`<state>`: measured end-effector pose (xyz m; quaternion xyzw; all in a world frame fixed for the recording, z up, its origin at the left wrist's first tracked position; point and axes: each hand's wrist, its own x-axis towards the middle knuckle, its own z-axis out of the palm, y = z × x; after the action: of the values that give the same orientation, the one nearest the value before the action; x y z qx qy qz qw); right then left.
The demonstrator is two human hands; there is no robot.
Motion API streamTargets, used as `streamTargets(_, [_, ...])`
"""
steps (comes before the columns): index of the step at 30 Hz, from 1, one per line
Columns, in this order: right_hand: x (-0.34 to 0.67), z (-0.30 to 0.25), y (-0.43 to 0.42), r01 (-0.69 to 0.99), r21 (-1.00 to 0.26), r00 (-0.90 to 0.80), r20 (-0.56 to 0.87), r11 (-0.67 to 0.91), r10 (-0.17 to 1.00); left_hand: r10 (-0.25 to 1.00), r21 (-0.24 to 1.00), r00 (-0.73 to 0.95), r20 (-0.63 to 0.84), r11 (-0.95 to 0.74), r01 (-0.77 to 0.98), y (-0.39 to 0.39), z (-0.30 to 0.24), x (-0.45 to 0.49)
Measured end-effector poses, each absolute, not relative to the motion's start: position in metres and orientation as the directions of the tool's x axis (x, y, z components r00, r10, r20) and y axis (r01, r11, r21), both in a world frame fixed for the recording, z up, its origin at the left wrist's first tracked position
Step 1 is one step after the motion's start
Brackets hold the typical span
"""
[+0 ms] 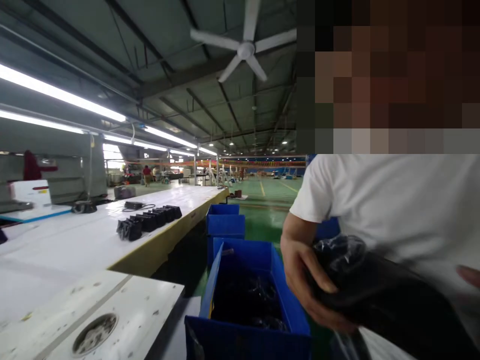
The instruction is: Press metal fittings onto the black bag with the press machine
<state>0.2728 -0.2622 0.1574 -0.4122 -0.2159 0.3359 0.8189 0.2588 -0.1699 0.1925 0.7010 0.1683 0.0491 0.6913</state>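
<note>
Neither my left hand nor my right hand shows in the head view. Close by on the right stands a co-worker in a white T-shirt. One of the co-worker's hands grips a black, soft item, with clear crinkled plastic on top of it; its exact kind cannot be made out. A bit of the co-worker's other hand appears at the right edge. Beside them, a blue bin holds dark items in shiny plastic.
On the left runs a long white table bearing a row of black bundles. A white panel with a round hole is in front. More blue bins stand beyond on the green floor. A ceiling fan hangs overhead.
</note>
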Motion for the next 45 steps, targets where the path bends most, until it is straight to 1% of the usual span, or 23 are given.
streamTargets(2, [0.253, 0.186, -0.308, -0.306, -0.846, 0.672, 0.132, 0.436, 0.729, 0.137, 0.976, 0.968, -0.211, -0.015, 0.215, -0.232, 0.236, 0.273])
streamTargets(4, [0.236, 0.214, -0.359, -0.255, -0.869, 0.661, 0.164, 0.425, 0.732, -0.125, 0.934, 0.926, -0.355, -0.085, 0.347, -0.293, 0.272, 0.282])
streamTargets(5, [0.228, 0.229, -0.385, -0.237, -0.879, 0.656, 0.170, 0.415, 0.735, -0.218, 0.915, 0.889, -0.402, -0.117, 0.385, -0.319, 0.284, 0.285])
streamTargets(6, [0.223, 0.243, -0.412, -0.225, -0.889, 0.652, 0.167, 0.399, 0.740, -0.366, 0.871, 0.791, -0.490, -0.177, 0.458, -0.339, 0.293, 0.287])
streamTargets(7, [0.218, 0.258, -0.438, -0.213, -0.897, 0.650, 0.166, 0.387, 0.742, -0.546, 0.791, 0.585, -0.600, -0.292, 0.538, -0.353, 0.298, 0.290])
streamTargets(8, [0.215, 0.274, -0.464, -0.208, -0.906, 0.647, 0.155, 0.369, 0.746, -0.641, 0.711, 0.373, -0.671, -0.414, 0.568, -0.362, 0.301, 0.291])
streamTargets(9, [0.212, 0.291, -0.489, -0.206, -0.915, 0.645, 0.139, 0.347, 0.751, -0.681, 0.644, 0.185, -0.709, -0.516, 0.565, -0.365, 0.302, 0.292])
streamTargets(10, [0.210, 0.308, -0.512, -0.209, -0.924, 0.643, 0.118, 0.321, 0.757, -0.714, 0.631, 0.094, -0.694, -0.540, 0.557, -0.365, 0.302, 0.293])
streamTargets(11, [0.208, 0.325, -0.532, -0.226, -0.948, 0.623, 0.037, 0.225, 0.782, -0.727, 0.630, 0.069, -0.683, -0.539, 0.559, -0.361, 0.301, 0.293])
streamTargets(12, [0.207, 0.341, -0.548, -0.256, -0.964, 0.535, -0.202, -0.071, 0.821, -0.753, 0.658, 0.105, -0.649, -0.487, 0.575, -0.357, 0.300, 0.293])
streamTargets(13, [0.206, 0.354, -0.561, -0.239, -0.937, 0.478, -0.342, -0.254, 0.809, -0.767, 0.675, 0.138, -0.626, -0.445, 0.589, -0.353, 0.299, 0.293])
streamTargets(15, [0.204, 0.372, -0.573, -0.184, -0.893, 0.456, -0.448, -0.412, 0.769, -0.756, 0.679, 0.180, -0.630, -0.423, 0.600, -0.352, 0.297, 0.293])
streamTargets(19, [0.201, 0.376, -0.570, -0.110, -0.945, 0.647, -0.303, -0.307, 0.699, -0.698, 0.679, 0.242, -0.674, -0.457, 0.574, -0.373, 0.278, 0.291])
streamTargets(20, [0.200, 0.374, -0.569, -0.125, -0.945, 0.681, -0.303, -0.303, 0.666, -0.689, 0.708, 0.306, -0.657, -0.424, 0.565, -0.380, 0.269, 0.289])
streamTargets(23, [0.197, 0.366, -0.571, -0.259, -0.894, 0.697, -0.435, -0.366, 0.570, -0.626, 0.840, 0.584, -0.518, -0.240, 0.488, -0.394, 0.248, 0.281])
streamTargets(25, [0.196, 0.361, -0.576, -0.309, -0.892, 0.718, -0.446, -0.329, 0.535, -0.603, 0.876, 0.654, -0.456, -0.175, 0.450, -0.391, 0.247, 0.276])
streamTargets(27, [0.196, 0.355, -0.580, -0.300, -0.909, 0.711, -0.415, -0.288, 0.568, -0.670, 0.831, 0.534, -0.515, -0.237, 0.504, -0.380, 0.260, 0.274])
streamTargets(29, [0.197, 0.350, -0.582, -0.297, -0.903, 0.626, -0.429, -0.310, 0.651, -0.725, 0.726, 0.309, -0.615, -0.368, 0.581, -0.368, 0.280, 0.273])
streamTargets(31, [0.199, 0.346, -0.584, -0.309, -0.882, 0.511, -0.469, -0.355, 0.720, -0.705, 0.629, 0.180, -0.686, -0.452, 0.632, -0.359, 0.296, 0.273])
streamTargets(33, [0.201, 0.343, -0.585, -0.318, -0.871, 0.446, -0.486, -0.374, 0.752, -0.675, 0.596, 0.199, -0.711, -0.428, 0.679, -0.357, 0.302, 0.272])
streamTargets(36, [0.201, 0.336, -0.589, -0.326, -0.878, 0.466, -0.473, -0.351, 0.748, -0.696, 0.610, 0.256, -0.671, -0.323, 0.723, -0.359, 0.295, 0.273])
streamTargets(41, [0.202, 0.320, -0.594, -0.310, -0.907, 0.592, -0.419, -0.285, 0.689, -0.721, 0.531, 0.001, -0.693, -0.510, 0.676, -0.360, 0.281, 0.282])
streamTargets(45, [0.206, 0.314, -0.589, -0.239, -0.927, 0.614, -0.376, -0.291, 0.694, -0.752, 0.655, 0.231, -0.617, -0.328, 0.681, -0.357, 0.284, 0.286])
